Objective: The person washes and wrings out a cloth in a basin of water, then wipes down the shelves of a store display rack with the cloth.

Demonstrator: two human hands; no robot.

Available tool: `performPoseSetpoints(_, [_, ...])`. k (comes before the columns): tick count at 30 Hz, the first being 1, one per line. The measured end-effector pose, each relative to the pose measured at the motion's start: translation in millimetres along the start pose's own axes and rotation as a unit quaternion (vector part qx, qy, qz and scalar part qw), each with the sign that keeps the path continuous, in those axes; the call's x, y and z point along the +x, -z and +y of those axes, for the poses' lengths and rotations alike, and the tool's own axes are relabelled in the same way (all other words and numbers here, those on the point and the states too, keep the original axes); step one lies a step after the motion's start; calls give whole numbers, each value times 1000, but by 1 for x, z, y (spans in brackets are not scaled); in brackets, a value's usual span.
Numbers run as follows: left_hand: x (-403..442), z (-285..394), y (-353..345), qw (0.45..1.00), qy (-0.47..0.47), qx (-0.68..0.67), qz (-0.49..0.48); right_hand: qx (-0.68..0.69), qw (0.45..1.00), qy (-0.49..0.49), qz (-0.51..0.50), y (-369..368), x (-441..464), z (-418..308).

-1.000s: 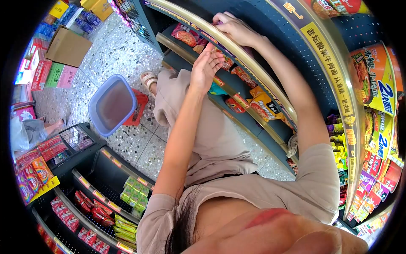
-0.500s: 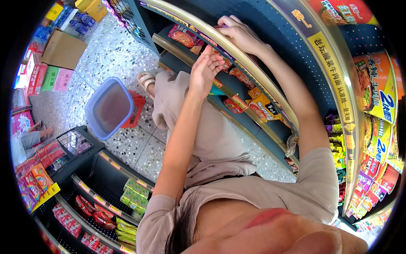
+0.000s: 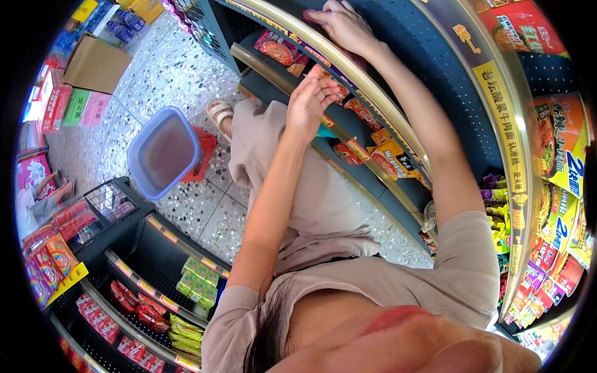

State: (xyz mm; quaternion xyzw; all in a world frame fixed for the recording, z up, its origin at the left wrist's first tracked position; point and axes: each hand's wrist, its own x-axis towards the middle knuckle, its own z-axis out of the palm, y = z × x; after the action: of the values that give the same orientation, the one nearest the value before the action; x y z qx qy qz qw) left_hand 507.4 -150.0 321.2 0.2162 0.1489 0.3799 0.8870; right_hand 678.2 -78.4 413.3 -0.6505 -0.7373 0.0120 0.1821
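Note:
My right hand (image 3: pixel 346 28) reaches over the gold-edged shelf rim (image 3: pixel 384 107) and presses on the dark shelf board behind it. Its fingers are wrapped over a reddish-purple cloth (image 3: pixel 313 16), which shows at the fingertips and beneath the palm. In front of the same rim, my left hand (image 3: pixel 310 102) is raised with its palm up, fingers loosely bent and nothing in them. Packets of instant noodles, one red (image 3: pixel 275 49) and one orange-yellow (image 3: pixel 390 155), lie on the shelf below.
On the speckled floor, a blue basin (image 3: pixel 164 153) of murky water rests on a red stool (image 3: pixel 203 153). A black snack rack (image 3: pixel 144 247) stands at lower left, cartons (image 3: pixel 97 64) at upper left. Large noodle packs (image 3: pixel 563 143) line the right. Another person's legs (image 3: pixel 48 198) show far left.
My right hand has moved along the shelf board toward the top of the view, and more of the cloth shows. My left hand has shifted slightly right, still raised.

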Motion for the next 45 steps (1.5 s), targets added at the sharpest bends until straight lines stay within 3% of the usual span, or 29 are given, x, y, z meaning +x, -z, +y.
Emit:
performPoseSetpoints(12, [0, -1, 5, 1000, 11, 8, -26, -105, 993, 41, 32, -20, -15, 27])
performPoseSetpoints(18, [-2, -1, 5, 999, 22, 25, -35, -101, 995, 10, -5, -1, -48, 24])
performPoseSetpoints(26, [-3, -1, 2, 999, 19, 30, -35, -68, 997, 43, -1, 15, -81, 35])
performPoseSetpoints(33, [-3, -2, 1, 999, 15, 14, -29, -80, 996, 44, -8, 10, -69, 39])
performPoseSetpoints(42, [0, -3, 1, 1000, 10, -8, -19, -86, 991, 83, 58, -11, -22, 50])
performPoseSetpoints(45, [0, -2, 1, 1000, 11, -9, -14, -40, 998, 34, 19, 1, -10, 32])
